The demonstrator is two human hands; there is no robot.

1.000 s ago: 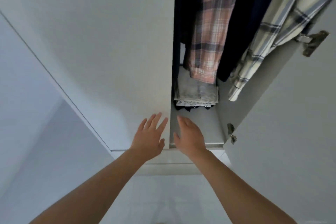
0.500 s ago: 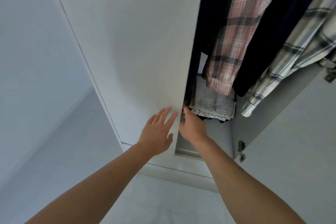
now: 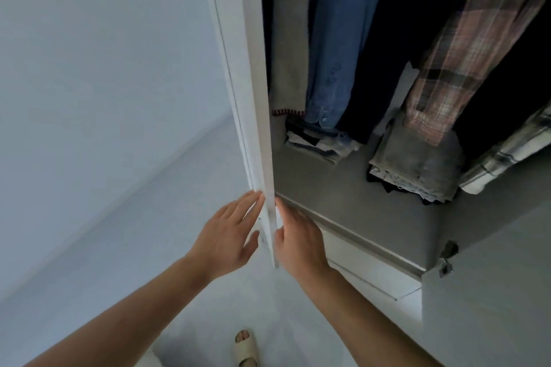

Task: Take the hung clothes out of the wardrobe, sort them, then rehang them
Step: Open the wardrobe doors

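White laminate fills the middle of the frame edge-on: the tall white wardrobe door [image 3: 256, 98] that a second ago hid the left half has swung out, our left hand [image 3: 228, 240] flat and straight-fingered on its outer face, our right hand [image 3: 298, 243] lying against its inner side, fingers extended and curled round nothing. We now see the hung clothes at upper centre and right: a beige garment [image 3: 290, 39], a blue denim shirt [image 3: 337, 39] and a pink plaid shirt [image 3: 477, 48]. We judge opening nearly done, nothing taken out yet.

Door edge [image 3: 262, 128] between the hands, hanging clothes [image 3: 337, 53] right of it, folded stacks [image 3: 417, 167] beneath.
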